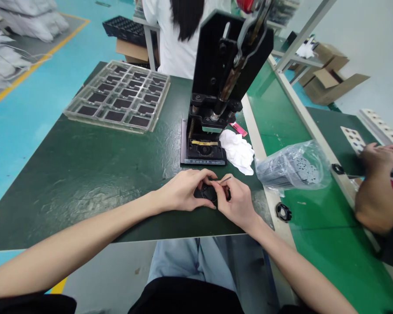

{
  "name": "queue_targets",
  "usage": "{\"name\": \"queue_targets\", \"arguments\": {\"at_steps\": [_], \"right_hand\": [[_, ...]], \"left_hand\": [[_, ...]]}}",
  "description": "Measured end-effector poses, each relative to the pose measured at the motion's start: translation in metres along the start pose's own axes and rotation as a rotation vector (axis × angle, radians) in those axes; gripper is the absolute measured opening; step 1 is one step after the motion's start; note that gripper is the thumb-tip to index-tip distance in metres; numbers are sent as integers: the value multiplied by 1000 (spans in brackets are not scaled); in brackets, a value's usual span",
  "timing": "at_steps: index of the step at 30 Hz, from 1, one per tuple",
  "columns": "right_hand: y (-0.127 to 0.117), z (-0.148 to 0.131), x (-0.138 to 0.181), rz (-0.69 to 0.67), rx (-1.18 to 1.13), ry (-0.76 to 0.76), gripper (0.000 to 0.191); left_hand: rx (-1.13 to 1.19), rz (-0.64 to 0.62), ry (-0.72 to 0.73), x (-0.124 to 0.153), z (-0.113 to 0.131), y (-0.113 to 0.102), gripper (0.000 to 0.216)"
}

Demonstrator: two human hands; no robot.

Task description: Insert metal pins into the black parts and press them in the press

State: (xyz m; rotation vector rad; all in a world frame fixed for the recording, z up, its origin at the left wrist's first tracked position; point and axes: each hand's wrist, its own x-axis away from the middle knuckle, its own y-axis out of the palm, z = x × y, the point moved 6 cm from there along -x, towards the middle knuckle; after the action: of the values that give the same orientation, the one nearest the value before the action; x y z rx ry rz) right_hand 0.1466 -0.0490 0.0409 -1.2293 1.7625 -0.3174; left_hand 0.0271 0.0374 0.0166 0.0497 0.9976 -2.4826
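Close to the table's front edge, my left hand (180, 190) is closed around a small black plastic part (205, 193), thumb on the near side and fingers on the far side. My right hand (239, 200) pinches a thin grey rod (225, 179) against the right side of that part. Fingers cover much of the part, and the rod's inner end is hidden. Just beyond both hands stands a black hand press (212, 78), its base fixture (205, 151) holding a yellow strip and a dark round piece.
A crumpled white cloth (237, 150) lies right of the press. A plastic bag of thin rods (291, 168) and a black ring-shaped part (283, 212) rest by the green conveyor (327, 253). A clear compartment tray (118, 120) sits back left. Co-workers are ahead and at right.
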Motion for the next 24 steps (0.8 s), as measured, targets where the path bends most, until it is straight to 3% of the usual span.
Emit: {"name": "queue_targets", "arguments": {"at_steps": [4, 7, 9, 10, 15, 17, 21, 24], "right_hand": [[-1, 18, -3, 5, -213, 236, 32], [-22, 29, -1, 193, -384, 392, 27], [-41, 27, 3, 333, -321, 357, 20], [-47, 23, 4, 340, -245, 296, 18], [-38, 5, 6, 75, 2, 2, 45], [-37, 4, 7, 88, -17, -10, 50], [-40, 5, 9, 176, -80, 42, 40], [-39, 2, 9, 164, -86, 36, 37]], "left_hand": [[39, 13, -59, -1, -3, 1, 66], [71, 32, -59, 0, -3, 2, 65], [94, 39, -46, 0, -2, 2, 64], [101, 38, -42, 0, -2, 2, 65], [80, 29, -39, 0, 0, 0, 64], [72, 28, -42, 0, 0, 0, 65], [63, 24, -34, 1, 0, 0, 67], [63, 20, -39, 1, 0, 0, 67]]}}
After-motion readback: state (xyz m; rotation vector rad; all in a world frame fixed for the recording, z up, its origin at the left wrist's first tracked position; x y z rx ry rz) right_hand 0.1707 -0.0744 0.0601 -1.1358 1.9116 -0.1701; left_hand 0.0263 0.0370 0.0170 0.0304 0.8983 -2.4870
